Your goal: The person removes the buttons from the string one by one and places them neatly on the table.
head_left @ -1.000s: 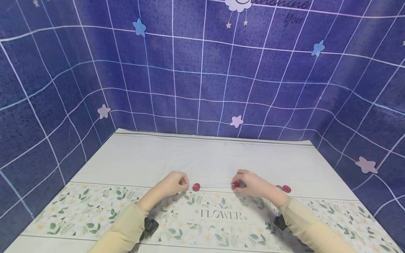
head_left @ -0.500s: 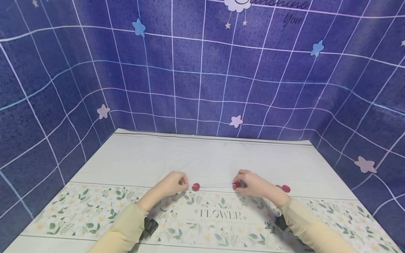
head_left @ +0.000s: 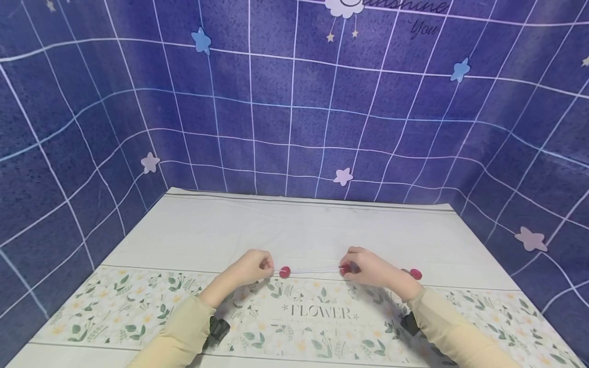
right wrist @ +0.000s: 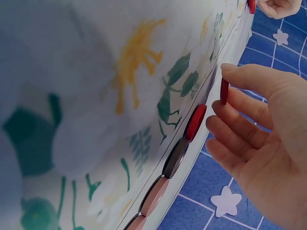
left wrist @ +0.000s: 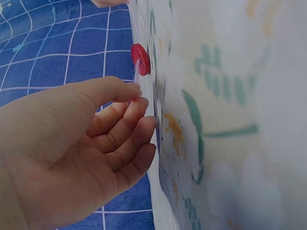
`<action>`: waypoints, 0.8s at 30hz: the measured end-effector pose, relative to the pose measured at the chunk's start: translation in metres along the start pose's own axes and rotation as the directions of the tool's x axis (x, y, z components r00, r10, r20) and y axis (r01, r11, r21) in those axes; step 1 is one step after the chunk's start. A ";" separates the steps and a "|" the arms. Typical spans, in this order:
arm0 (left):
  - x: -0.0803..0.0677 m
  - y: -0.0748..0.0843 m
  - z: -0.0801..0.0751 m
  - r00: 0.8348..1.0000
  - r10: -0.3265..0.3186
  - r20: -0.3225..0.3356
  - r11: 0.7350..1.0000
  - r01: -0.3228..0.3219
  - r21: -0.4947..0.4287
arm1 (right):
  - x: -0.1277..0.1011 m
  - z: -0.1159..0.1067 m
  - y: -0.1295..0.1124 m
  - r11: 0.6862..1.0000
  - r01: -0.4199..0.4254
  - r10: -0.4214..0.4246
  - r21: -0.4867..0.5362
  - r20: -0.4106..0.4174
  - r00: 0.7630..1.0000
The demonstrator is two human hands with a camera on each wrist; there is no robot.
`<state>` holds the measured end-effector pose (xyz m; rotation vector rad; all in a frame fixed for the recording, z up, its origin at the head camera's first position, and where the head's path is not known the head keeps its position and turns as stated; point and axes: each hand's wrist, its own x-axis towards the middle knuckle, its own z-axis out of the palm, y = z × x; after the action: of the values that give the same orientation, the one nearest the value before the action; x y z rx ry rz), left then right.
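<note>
In the head view, my left hand (head_left: 253,267) pinches a thin white thread (head_left: 317,270) between thumb and forefinger, its other fingers loosely curled. A red button (head_left: 285,272) is strung on the thread just right of those fingertips. In the left wrist view the button (left wrist: 140,60) shows its holes, with thread coming out of them. Farther right, my right hand (head_left: 368,267) holds a second red button (head_left: 345,269) by its edge, with the thread reaching it. The right wrist view shows that button (right wrist: 224,90) edge-on between thumb and fingers. The thread spans the two buttons, nearly straight.
Beyond my right wrist lie another red button (head_left: 416,274) and a partly hidden grey button (head_left: 406,272). In the right wrist view a dark button (right wrist: 175,158) and pinkish buttons (right wrist: 154,195) continue that row. A floral cloth (head_left: 303,337) covers the table; a blue curtain (head_left: 276,128) surrounds it.
My right hand has shifted slightly right with its button, so the thread between the two buttons is a little longer. My left hand has stayed almost in place.
</note>
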<state>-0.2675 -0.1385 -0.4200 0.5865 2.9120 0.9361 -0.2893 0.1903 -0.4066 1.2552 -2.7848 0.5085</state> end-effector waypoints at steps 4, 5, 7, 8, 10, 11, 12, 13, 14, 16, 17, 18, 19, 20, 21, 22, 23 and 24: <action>0.000 0.000 0.000 1.000 -0.003 -0.001 1.000 0.003 0.000 | -0.001 0.000 0.001 1.000 -0.006 0.006 0.000 0.002 1.000; -0.001 0.001 0.000 1.000 -0.004 -0.001 1.000 0.004 -0.001 | -0.001 0.000 0.001 1.000 -0.010 0.010 -0.002 0.002 1.000; -0.001 0.001 -0.001 1.000 -0.004 -0.001 1.000 0.004 -0.003 | -0.001 0.001 0.001 1.000 -0.013 0.013 -0.005 0.003 1.000; -0.001 0.002 -0.001 1.000 -0.005 0.000 1.000 0.005 -0.004 | -0.002 0.001 0.001 1.000 -0.013 0.013 -0.009 0.002 1.000; -0.002 0.003 -0.002 1.000 -0.003 0.001 1.000 0.003 -0.002 | -0.002 0.001 0.001 1.000 -0.014 0.014 -0.013 0.002 1.000; -0.002 0.003 -0.002 1.000 -0.003 0.001 1.000 0.003 -0.002 | -0.002 0.001 0.001 1.000 -0.015 0.015 -0.015 0.002 1.000; -0.002 0.003 -0.002 1.000 -0.003 0.002 1.000 0.003 -0.001 | -0.002 0.001 0.001 1.000 -0.016 0.016 -0.015 0.003 1.000; -0.001 0.003 -0.002 1.000 -0.003 0.002 1.000 0.003 0.001 | -0.003 0.001 0.001 1.000 -0.017 0.017 -0.015 0.004 1.000; -0.001 0.003 -0.002 1.000 -0.002 0.003 1.000 0.002 0.002 | -0.003 0.001 0.001 1.000 -0.016 0.016 -0.015 0.004 1.000; -0.002 0.003 -0.002 1.000 0.000 0.000 1.000 0.000 0.004 | -0.004 0.002 0.002 1.000 -0.011 0.011 -0.014 0.000 1.000; -0.002 0.003 -0.002 1.000 0.002 0.000 1.000 -0.002 0.004 | -0.004 0.002 0.002 1.000 -0.006 0.006 -0.015 -0.004 1.000; -0.002 0.002 -0.001 1.000 0.003 -0.001 1.000 -0.003 0.004 | -0.004 0.002 0.002 1.000 -0.003 0.003 -0.017 -0.006 1.000; -0.002 0.002 -0.001 1.000 0.000 0.000 1.000 0.000 0.003 | -0.004 0.003 0.003 1.000 -0.001 0.001 -0.019 -0.010 1.000; -0.001 0.002 -0.001 1.000 -0.003 0.000 1.000 0.003 0.002 | -0.005 0.003 0.003 1.000 -0.001 0.001 -0.021 -0.013 1.000; -0.001 0.002 -0.001 1.000 -0.005 -0.001 1.000 0.005 0.003 | -0.005 0.003 0.004 1.000 0.003 -0.003 -0.023 -0.018 1.000; -0.002 0.002 -0.001 1.000 -0.007 -0.002 1.000 0.007 0.003 | -0.005 0.004 0.005 1.000 0.006 -0.007 -0.024 -0.020 1.000; -0.001 0.002 -0.001 1.000 -0.009 -0.002 1.000 0.009 0.004 | -0.005 0.004 0.005 1.000 -0.001 0.001 -0.024 -0.017 1.000; -0.001 0.002 -0.001 1.000 -0.011 -0.002 1.000 0.011 0.006 | -0.005 0.005 0.005 1.000 -0.008 0.008 -0.024 -0.013 1.000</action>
<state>-0.2661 -0.1379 -0.4184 0.5689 2.9179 0.9272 -0.2897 0.1956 -0.4133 1.2317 -2.7779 0.4802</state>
